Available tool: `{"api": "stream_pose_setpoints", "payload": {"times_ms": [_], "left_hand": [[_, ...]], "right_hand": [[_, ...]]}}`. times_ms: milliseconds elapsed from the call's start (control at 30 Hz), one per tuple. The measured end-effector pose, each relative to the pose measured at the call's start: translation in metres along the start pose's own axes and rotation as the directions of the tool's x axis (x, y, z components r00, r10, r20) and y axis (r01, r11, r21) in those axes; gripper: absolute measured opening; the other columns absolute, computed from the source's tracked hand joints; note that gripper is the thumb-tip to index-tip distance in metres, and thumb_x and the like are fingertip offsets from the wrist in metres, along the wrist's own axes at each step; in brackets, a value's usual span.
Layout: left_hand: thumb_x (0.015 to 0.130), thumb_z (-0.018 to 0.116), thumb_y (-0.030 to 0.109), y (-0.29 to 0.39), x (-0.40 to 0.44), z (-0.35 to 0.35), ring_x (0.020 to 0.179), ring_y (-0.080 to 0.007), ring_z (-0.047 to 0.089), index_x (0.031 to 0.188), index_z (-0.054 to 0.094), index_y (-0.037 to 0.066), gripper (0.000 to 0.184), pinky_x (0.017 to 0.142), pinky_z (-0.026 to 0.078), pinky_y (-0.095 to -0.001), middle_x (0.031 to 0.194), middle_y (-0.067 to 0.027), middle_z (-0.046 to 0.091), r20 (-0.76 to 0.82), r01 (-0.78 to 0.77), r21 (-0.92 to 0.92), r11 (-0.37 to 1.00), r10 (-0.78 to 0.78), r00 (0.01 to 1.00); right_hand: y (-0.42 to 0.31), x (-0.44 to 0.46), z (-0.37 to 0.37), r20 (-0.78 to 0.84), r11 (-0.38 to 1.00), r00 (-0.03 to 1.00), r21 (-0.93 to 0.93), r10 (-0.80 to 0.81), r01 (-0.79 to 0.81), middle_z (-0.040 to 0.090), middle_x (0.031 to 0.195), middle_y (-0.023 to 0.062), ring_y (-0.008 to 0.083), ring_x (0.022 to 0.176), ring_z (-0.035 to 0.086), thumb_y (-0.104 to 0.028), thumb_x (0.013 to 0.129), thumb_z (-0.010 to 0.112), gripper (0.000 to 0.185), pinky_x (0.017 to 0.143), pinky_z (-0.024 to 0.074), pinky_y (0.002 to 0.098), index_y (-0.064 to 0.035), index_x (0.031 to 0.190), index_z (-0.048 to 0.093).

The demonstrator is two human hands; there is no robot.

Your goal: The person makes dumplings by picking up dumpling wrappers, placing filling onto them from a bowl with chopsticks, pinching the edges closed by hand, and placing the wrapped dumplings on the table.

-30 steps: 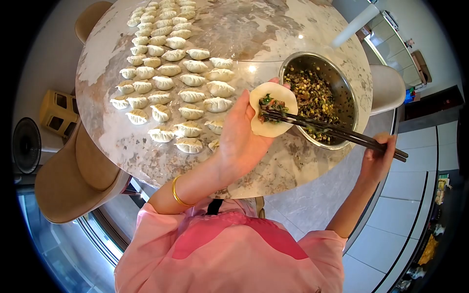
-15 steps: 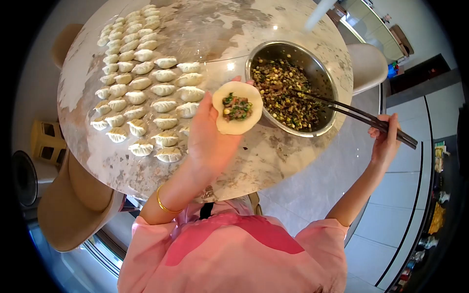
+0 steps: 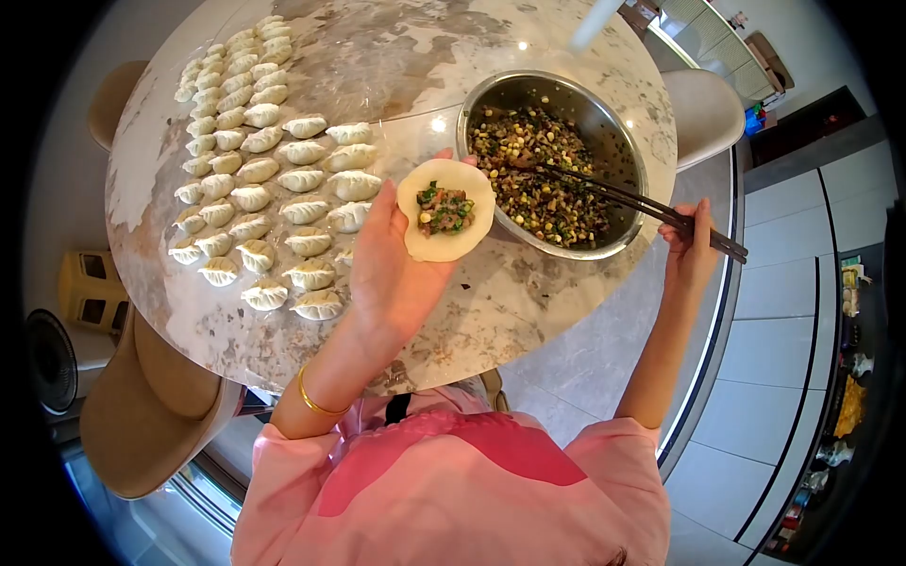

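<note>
A round, pale dumpling wrapper (image 3: pixel 479 196) rests on the palm and fingers of my left hand (image 3: pixel 389 288), with a small mound of meat and green filling (image 3: pixel 442 209) at its middle. My right hand (image 3: pixel 694 250) is closed around a pair of dark chopsticks (image 3: pixel 618 194). Their tips reach into the chopped filling (image 3: pixel 557 203) inside a steel bowl (image 3: pixel 606 115), among bits of corn and greens. Left of my left hand, several rows of pleated dumplings (image 3: pixel 303 179) lie on the table.
The round marble-patterned table (image 3: pixel 396 61) has its curved near edge close to my body. A brown chair (image 3: pixel 132 415) stands at the lower left, and a pale chair (image 3: pixel 703 113) beyond the bowl. White cabinets (image 3: pixel 764 358) line the right side.
My right hand has moved left toward the bowl, and the chopstick tips have shifted left through the filling. The wrapper stays in my left hand. The whole view has shifted slightly.
</note>
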State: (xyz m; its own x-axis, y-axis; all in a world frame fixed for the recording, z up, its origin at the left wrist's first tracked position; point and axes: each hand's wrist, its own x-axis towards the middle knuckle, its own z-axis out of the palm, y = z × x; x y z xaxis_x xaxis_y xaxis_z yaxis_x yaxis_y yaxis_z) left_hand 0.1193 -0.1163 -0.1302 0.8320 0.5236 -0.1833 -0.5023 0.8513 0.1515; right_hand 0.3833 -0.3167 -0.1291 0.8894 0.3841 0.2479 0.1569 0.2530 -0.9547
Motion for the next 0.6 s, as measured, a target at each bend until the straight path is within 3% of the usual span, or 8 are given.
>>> {"api": "stream_pose_setpoints", "payload": {"times_ms": [100, 267, 333, 400, 467, 600], "left_hand": [[0.103, 0.016, 0.033, 0.0, 0.001, -0.001, 0.126, -0.0261, 0.043, 0.136, 0.037, -0.001, 0.052, 0.11, 0.032, -0.0401, 0.133, -0.0154, 0.047, -0.012, 0.001, 0.008, 1.0, -0.001, 1.0], [0.103, 0.017, 0.034, -0.001, 0.005, -0.001, 0.124, -0.0257, 0.044, 0.133, 0.04, -0.001, 0.052, 0.109, 0.033, -0.0402, 0.131, -0.0142, 0.048, -0.026, 0.0, -0.025, 1.0, -0.001, 1.0], [0.103, 0.015, 0.034, -0.002, 0.007, 0.0, 0.127, -0.0286, 0.041, 0.136, 0.036, -0.003, 0.054, 0.111, 0.03, -0.0411, 0.135, -0.0177, 0.044, -0.051, -0.013, -0.064, 0.998, 0.009, 0.999], [0.103, 0.014, 0.034, -0.002, 0.007, -0.002, 0.131, -0.0315, 0.037, 0.138, 0.032, -0.005, 0.056, 0.113, 0.027, -0.0419, 0.139, -0.0212, 0.04, -0.074, -0.027, -0.105, 0.994, 0.019, 0.997], [0.102, 0.018, 0.037, -0.002, 0.007, -0.006, 0.121, -0.0246, 0.046, 0.132, 0.041, 0.0, 0.052, 0.108, 0.034, -0.0406, 0.127, -0.0125, 0.05, -0.023, 0.006, -0.027, 1.0, -0.007, 1.0], [0.103, 0.018, 0.037, -0.001, 0.005, -0.004, 0.122, -0.0241, 0.045, 0.132, 0.041, 0.002, 0.051, 0.108, 0.034, -0.04, 0.128, -0.0117, 0.05, 0.008, 0.023, -0.036, 0.999, -0.023, 1.0]], "right_hand": [[0.012, 0.003, -0.013, -0.088, 0.99, 0.993, 0.123, 0.076, -0.064, 0.063, 0.068, 0.0132, 0.018, 0.05, 0.059, -0.027, 0.094, 0.056, 0.034, 0.047, 0.05, 0.0246, 0.0048, 0.082, 0.061], [0.013, 0.005, -0.028, -0.15, 0.975, 0.986, 0.22, 0.069, -0.035, 0.062, 0.067, 0.0114, 0.0143, 0.049, 0.055, -0.026, 0.094, 0.057, 0.032, 0.045, 0.0443, 0.0215, 0.0036, 0.082, 0.061], [0.001, 0.002, -0.028, -0.025, 0.962, 0.998, 0.27, 0.049, -0.04, 0.064, 0.073, 0.0096, 0.0128, 0.053, 0.057, -0.024, 0.096, 0.054, 0.03, 0.046, 0.0474, 0.0188, 0.002, 0.084, 0.062], [-0.01, -0.002, -0.014, -0.078, 0.965, 0.996, 0.262, 0.031, -0.009, 0.061, 0.069, 0.0085, 0.0125, 0.051, 0.053, -0.027, 0.095, 0.054, 0.031, 0.044, 0.0408, 0.0191, 0.0006, 0.081, 0.061], [-0.019, -0.009, 0.0, 0.011, 0.957, 0.999, 0.289, 0.032, -0.033, 0.06, 0.068, 0.0081, 0.0125, 0.05, 0.052, -0.028, 0.096, 0.052, 0.034, 0.044, 0.0392, 0.02, 0.0, 0.079, 0.06], [-0.028, -0.023, 0.026, 0.131, 0.953, 0.991, 0.296, 0.028, -0.066, 0.058, 0.067, 0.0109, 0.015, 0.049, 0.052, -0.03, 0.098, 0.048, 0.038, 0.042, 0.0387, 0.0216, 0.0021, 0.08, 0.058]]}}
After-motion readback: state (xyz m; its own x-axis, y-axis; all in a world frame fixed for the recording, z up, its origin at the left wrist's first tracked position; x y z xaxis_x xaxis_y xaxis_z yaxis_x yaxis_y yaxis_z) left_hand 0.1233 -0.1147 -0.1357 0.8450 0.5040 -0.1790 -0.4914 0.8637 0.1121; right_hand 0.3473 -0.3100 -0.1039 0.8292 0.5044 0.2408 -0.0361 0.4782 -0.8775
